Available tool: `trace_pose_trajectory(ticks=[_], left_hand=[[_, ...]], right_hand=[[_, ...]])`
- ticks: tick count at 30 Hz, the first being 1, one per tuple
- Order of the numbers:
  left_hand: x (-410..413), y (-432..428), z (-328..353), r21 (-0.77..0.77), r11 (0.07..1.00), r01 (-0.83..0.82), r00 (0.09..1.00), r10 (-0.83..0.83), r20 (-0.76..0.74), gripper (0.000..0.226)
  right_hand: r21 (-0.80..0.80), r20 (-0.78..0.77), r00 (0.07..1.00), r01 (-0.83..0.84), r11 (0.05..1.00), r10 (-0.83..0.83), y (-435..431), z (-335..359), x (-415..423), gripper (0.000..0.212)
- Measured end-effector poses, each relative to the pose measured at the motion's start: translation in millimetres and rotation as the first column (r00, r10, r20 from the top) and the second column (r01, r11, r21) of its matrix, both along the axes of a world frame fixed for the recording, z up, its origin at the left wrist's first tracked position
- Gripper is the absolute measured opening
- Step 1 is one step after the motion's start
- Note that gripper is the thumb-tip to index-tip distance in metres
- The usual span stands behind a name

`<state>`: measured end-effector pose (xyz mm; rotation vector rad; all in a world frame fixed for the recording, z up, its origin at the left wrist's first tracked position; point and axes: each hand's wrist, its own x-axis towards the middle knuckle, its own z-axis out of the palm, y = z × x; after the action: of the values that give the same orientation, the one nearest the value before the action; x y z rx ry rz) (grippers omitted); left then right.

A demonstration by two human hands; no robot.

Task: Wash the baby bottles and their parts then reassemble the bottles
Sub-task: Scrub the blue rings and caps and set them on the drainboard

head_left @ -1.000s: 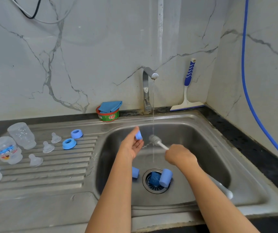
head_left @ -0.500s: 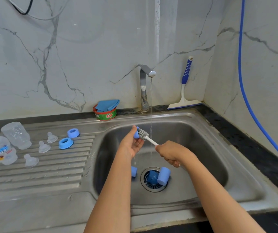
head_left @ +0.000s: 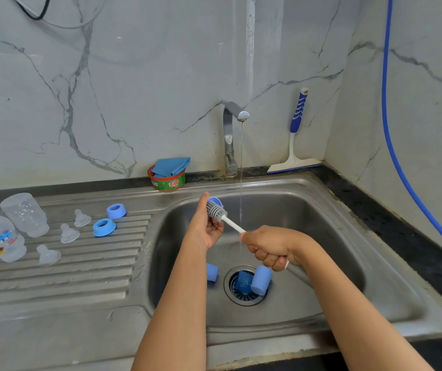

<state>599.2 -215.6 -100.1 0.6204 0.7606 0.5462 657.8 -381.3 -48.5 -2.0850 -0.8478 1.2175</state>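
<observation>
Pinching a blue collar ring [head_left: 215,200] in the left hand [head_left: 209,228] near the sink's [head_left: 321,207] back-left edge, the person scrubbed it with a bottle brush [head_left: 217,210] fisted in the right hand [head_left: 270,247]; rinsing under the tap stream [head_left: 240,170] looked next.

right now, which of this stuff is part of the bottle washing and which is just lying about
Job in hand: blue part pinched in left hand, brush gripped by right hand, caps in the basin, sponge, bottles, teats, rings, running tap, soap tub.
Lying about: squeegee, blue hose, black cable.
</observation>
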Motion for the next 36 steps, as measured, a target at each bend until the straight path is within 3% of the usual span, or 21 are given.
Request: trace_pose_trajectory(ticks=[5,9,13,16,24,31,36], left_hand=[[2,-3,-3,0.21,0.976,0.06,0.983,-0.021,-0.181,0.038],[11,-7,-6,0.396,0.917,0.043,0.951,0.085,-0.299,0.03],[14,-10,-2,0.32,0.943,-0.087,0.949,0.176,-0.262,0.042],[13,-8,0,0.248,0.96,-0.132,0.956,0.19,-0.224,0.046],[11,-9,-1,0.152,0.977,-0.152,0.975,0.173,-0.141,0.042],[13,-9,3,0.139,0.988,-0.065,0.988,0.084,-0.132,0.04],[5,-4,9,0.057,0.998,-0.034,0.986,0.042,-0.161,0.037]], right_hand=[[-0.111,0.083,0.996,0.041,0.993,-0.032,-1,1,3,0.037],[-0.076,0.22,0.97,0.125,0.989,-0.105,4,-3,-4,0.033],[0.01,0.451,0.882,0.144,0.989,-0.133,14,-8,-16,0.033],[0.044,0.491,0.86,0.132,0.99,-0.137,20,-15,-18,0.04],[-0.021,0.3,0.944,0.146,0.989,-0.133,12,-8,-13,0.032],[0.04,0.27,0.938,0.214,0.976,-0.216,15,-13,-9,0.033],[0.107,0.276,0.949,0.129,0.986,-0.154,13,-16,-8,0.032]])
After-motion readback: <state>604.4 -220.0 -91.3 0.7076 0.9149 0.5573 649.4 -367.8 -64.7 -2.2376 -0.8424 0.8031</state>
